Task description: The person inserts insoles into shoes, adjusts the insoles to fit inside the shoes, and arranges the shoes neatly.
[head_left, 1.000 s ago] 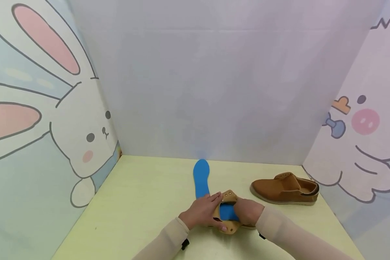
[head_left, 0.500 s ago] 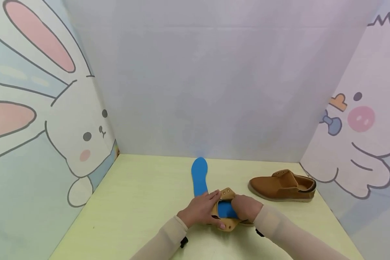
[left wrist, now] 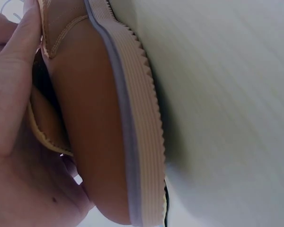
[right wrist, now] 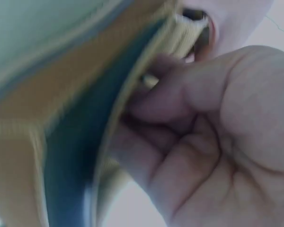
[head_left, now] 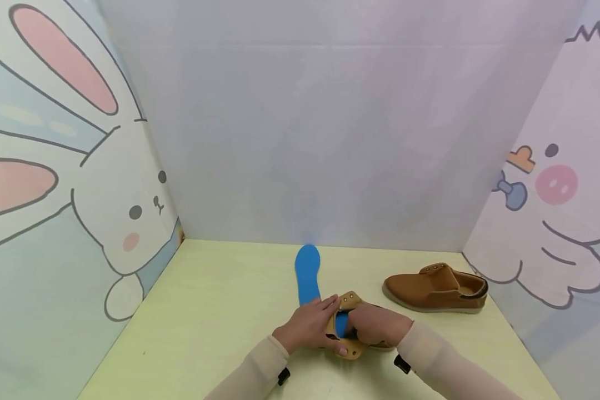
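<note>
My left hand grips the heel end of a brown shoe, with the thumb on the near side of the opening and fingers on the far side. Inside the shoe lies a blue insole, partly covered. My right hand reaches into the shoe opening with bent fingers over the insole; the shoe's upper hides their tips. Whether they pinch or press the insole, I cannot tell. Behind the left hand, a second blue insole lies flat on the table, its near end hidden.
A second brown shoe stands at the right, toe pointing left. The pale yellow table ends at a plain back wall, with cartoon-printed walls at both sides.
My right hand has shifted left, from the toe side toward the heel, and covers more of the insole in the shoe. The left hand keeps its hold on the heel.
</note>
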A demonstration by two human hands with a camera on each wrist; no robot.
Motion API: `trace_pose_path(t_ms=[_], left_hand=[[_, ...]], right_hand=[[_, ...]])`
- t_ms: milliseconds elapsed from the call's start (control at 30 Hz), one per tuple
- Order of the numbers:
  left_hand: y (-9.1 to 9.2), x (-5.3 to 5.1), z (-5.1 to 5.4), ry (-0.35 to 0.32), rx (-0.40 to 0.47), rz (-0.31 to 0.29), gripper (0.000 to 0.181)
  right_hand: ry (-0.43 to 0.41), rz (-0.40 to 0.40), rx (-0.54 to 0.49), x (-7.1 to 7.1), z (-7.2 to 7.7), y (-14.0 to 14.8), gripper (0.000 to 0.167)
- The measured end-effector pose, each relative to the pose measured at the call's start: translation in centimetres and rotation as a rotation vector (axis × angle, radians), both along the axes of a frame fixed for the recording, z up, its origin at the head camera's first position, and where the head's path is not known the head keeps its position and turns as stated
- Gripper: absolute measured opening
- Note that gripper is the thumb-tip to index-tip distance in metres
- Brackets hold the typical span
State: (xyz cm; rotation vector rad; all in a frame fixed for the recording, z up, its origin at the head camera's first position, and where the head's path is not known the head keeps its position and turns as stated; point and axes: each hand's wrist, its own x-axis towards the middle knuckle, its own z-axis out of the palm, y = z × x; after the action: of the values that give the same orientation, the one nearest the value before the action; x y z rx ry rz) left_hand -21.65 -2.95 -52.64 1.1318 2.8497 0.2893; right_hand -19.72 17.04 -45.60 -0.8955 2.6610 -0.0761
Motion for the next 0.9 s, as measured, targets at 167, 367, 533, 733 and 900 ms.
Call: trace_pose_path(t_ms=[167,367,533,733,900], left_hand=[[0.0,0.0,0.0,-0.006,0.004,0.002,0.114],[-0.2,0.2,0.2,0.000,-0.004,0.002,0.113],[-0.2,0.4,0.4,-0.001,0.001,0.014,0.113],[-0.1,0.5,0.2,-0.022,0.017,0.008,0.113],[-0.2,0.5,0.2,-0.013,0.001,0.013,0.111]], right_hand=[[-0.008,0.076,-0.036,0.2,0.2,-0.5,0.030],[-0.003,0.069,-0.014,0.7,0.5,-1.4,0.026],[0.018,0.073,0.014,0.5,0.2,-1.6,0.029],[0.057,0.093,-0.119,0.1,0.3,-0.6,0.013],[0.244,0.038,-0.241,-1.1,0.8,0.8,0.009]])
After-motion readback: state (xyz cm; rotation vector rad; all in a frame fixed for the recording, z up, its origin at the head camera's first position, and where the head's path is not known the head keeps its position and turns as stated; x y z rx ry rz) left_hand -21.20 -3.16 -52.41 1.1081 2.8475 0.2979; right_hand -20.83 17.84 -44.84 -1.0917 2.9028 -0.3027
